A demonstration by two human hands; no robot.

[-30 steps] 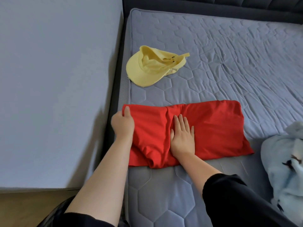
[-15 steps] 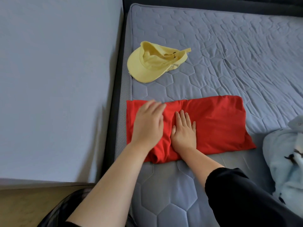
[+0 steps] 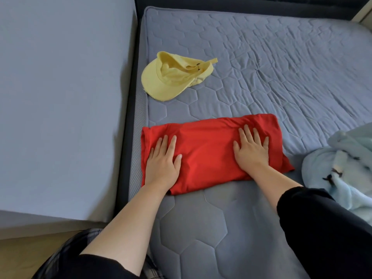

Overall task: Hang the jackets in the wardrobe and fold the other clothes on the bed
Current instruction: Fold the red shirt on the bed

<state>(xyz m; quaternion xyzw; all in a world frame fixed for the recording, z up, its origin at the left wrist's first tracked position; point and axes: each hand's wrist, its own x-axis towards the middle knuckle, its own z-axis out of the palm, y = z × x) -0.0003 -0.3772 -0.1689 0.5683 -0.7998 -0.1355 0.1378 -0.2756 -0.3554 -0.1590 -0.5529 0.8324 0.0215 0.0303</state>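
Item one: red garment (image 3: 209, 154), folded into a broad flat rectangle, lying on the near left part of the quilted grey mattress (image 3: 261, 77), its left edge close to the mattress edge. Item two: my left hand (image 3: 163, 162), palm down, fingers straight and slightly spread, pressing flat on the left end of the red garment. Item three: my right hand (image 3: 251, 152), likewise palm down with straight, spread fingers, pressing flat on the right end; neither hand grips or pinches the cloth. The two hands lie well apart, with a smooth stretch of red between them. Item four: yellow cap (image 3: 171, 81), upside down with its strap showing, on the mattress beyond the garment and apart from it, brim toward the left edge. Item five: light blue fleecy garment (image 3: 352, 150), bunched up at the right edge of view, just beside the red garment's right corner. Item six: black sleeves, right (image 3: 322, 228) and left (image 3: 100, 266), pushed up my forearms. Item seven: dark bed frame (image 3: 128, 117) along the left side, against a pale grey panel (image 3: 60, 97); a strip of wooden floor (image 3: 30, 254) below.
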